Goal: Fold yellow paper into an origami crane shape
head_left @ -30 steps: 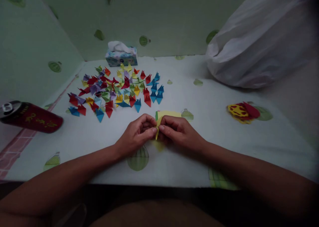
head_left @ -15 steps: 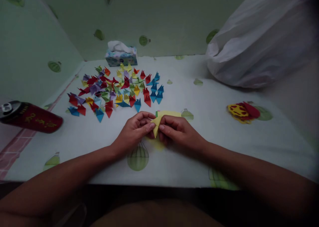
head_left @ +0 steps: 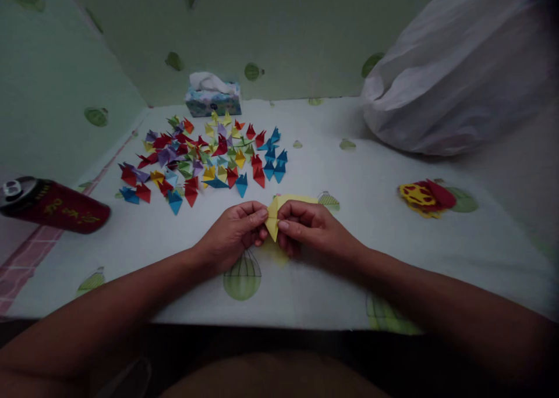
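Note:
Between my two hands is a small piece of folded yellow paper (head_left: 272, 228), its pointed end turned down toward me. My left hand (head_left: 240, 229) pinches its left edge between thumb and fingers. From the other side, my right hand (head_left: 312, 226) grips it, with the thumb on the front and the fingers curled behind. More yellow paper (head_left: 301, 199) lies flat on the table just behind my right hand. Beyond my left hand sit many small folded paper cranes (head_left: 220, 148) in red, blue, yellow, green and purple.
A red drink can (head_left: 56, 206) stands at the left edge. At the back is a tissue box (head_left: 213, 101). A large white plastic bag (head_left: 437, 78) fills the back right, with a red and yellow item (head_left: 425, 197) in front of it. The patterned tablecloth (head_left: 349, 293) ends near me.
The folded yellow paper has turned a little and shows more of its front face. My left thumb has shifted up along its edge. Nothing else on the table has moved.

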A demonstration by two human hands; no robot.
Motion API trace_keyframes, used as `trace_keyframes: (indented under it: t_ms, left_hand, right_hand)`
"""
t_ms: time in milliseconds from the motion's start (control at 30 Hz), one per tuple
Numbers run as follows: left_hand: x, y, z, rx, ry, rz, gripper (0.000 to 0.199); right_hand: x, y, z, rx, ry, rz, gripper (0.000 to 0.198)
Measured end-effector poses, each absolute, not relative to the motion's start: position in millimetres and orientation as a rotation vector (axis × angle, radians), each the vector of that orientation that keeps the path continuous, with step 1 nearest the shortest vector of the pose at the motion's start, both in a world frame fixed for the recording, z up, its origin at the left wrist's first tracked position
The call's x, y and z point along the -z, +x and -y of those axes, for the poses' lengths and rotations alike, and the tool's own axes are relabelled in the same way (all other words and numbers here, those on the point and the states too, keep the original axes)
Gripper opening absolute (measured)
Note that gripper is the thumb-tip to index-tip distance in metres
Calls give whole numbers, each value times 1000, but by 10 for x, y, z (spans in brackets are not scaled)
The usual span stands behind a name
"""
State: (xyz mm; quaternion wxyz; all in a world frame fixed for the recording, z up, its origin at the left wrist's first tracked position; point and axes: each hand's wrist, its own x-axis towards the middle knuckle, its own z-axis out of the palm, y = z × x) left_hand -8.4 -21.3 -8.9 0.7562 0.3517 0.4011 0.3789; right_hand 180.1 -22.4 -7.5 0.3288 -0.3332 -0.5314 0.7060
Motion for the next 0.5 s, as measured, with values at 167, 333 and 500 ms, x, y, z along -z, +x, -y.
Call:
trace_keyframes:
  t_ms: [167, 333, 500]
  left_hand:
    - [68, -80, 220, -835, 751, -857, 22]
    - [57, -76, 225, -831, 740, -852, 24]
    - [59, -80, 219, -819, 726, -839, 24]
  right_hand:
    - [48, 1804, 229, -1842, -884, 1392, 29]
    - [57, 1802, 225, -1848, -876, 1384, 30]
    - [76, 1797, 223, -1863, -844, 1367, 30]
